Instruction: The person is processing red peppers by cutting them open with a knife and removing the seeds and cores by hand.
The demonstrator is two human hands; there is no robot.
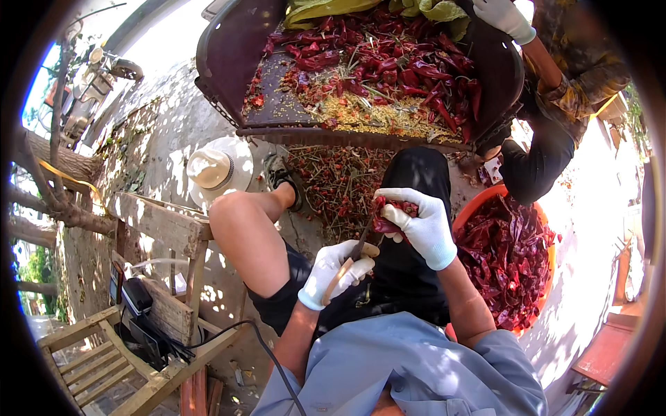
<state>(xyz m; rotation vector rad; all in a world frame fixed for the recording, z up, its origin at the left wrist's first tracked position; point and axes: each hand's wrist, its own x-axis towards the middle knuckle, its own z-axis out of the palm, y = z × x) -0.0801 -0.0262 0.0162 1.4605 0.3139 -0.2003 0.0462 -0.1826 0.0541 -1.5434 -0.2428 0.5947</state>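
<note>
Both my hands wear white gloves with stained fingertips and meet above my lap. My left hand (341, 273) grips scissors (359, 247), of which a dark metal blade and a tan wrapped handle loop show; whether the blades are apart I cannot tell. The blade points up to a dried red chilli pepper (387, 221), which my right hand (421, 223) holds between thumb and fingers. Part of the pepper is hidden by the fingers. Beyond my knees, a dark cart bed (281, 127) carries whole red peppers, with yellow seeds and stems near its front edge.
An orange tub (546, 223) full of red pepper pieces stands by my right leg. A person (564, 88) with a white glove sits at the upper right. A straw hat (210, 169) lies left, near a wooden chair (156, 223) with cables. Stems and scraps (343, 187) cover ground below the cart.
</note>
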